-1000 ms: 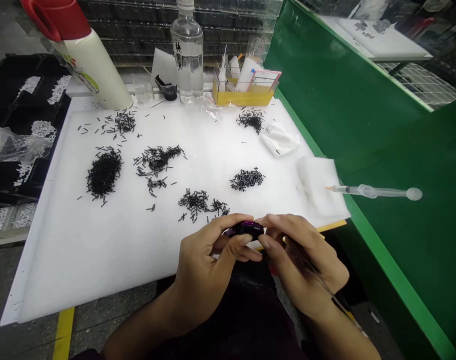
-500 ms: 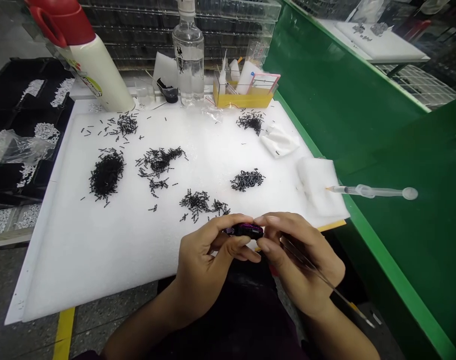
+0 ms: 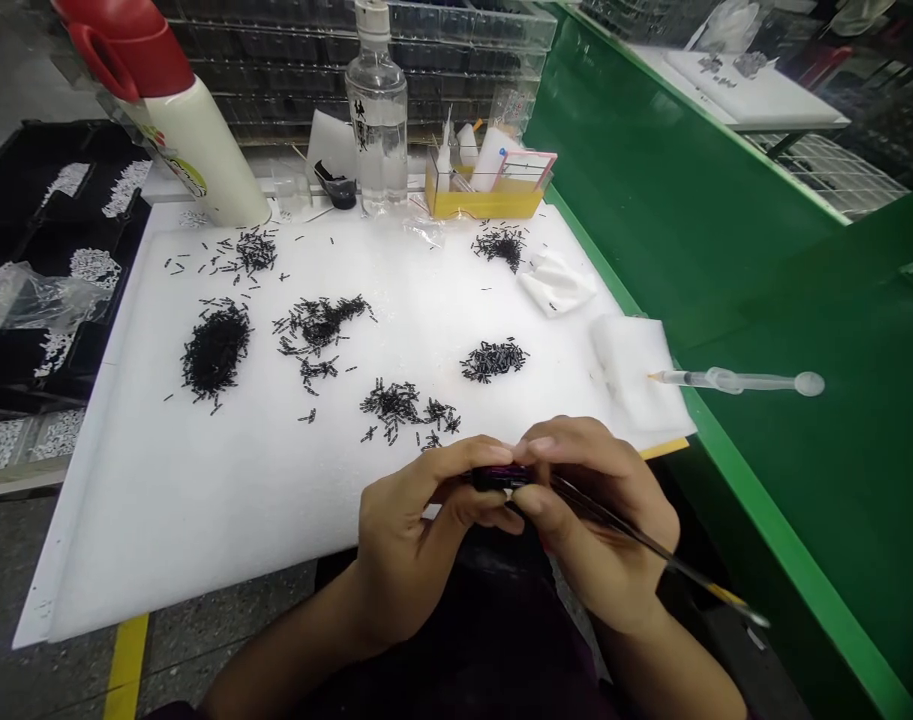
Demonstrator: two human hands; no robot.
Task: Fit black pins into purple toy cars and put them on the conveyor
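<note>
My left hand point(image 3: 418, 530) pinches a small glossy dark part with a purple sheen point(image 3: 493, 478) between thumb and forefinger, in front of my body at the board's near edge. At its right end, the thumb and fingertips of my right hand point(image 3: 602, 520) close on the same part. Tucked in that right hand is a pair of thin metal tweezers point(image 3: 673, 562), its back end sticking out to the lower right. Fingers cover much of the dark part, so its full shape is hidden. Just beyond them lies a pile of tiny black strips point(image 3: 392, 402) on the white foam board point(image 3: 223, 510).
More black strip piles point(image 3: 216, 350) dot the board. A syringe point(image 3: 733, 380) rests on a foam block point(image 3: 643, 375) at right. Behind stand a red-capped flask point(image 3: 201, 150), a clear bottle point(image 3: 383, 120) and a yellow-based box point(image 3: 486, 203). A green partition point(image 3: 673, 220) borders the right.
The dark part has shifted slightly down and turned, showing less purple. My right fingertips have drawn closer to my left ones, and the tweezers' back end has swung up and right.
</note>
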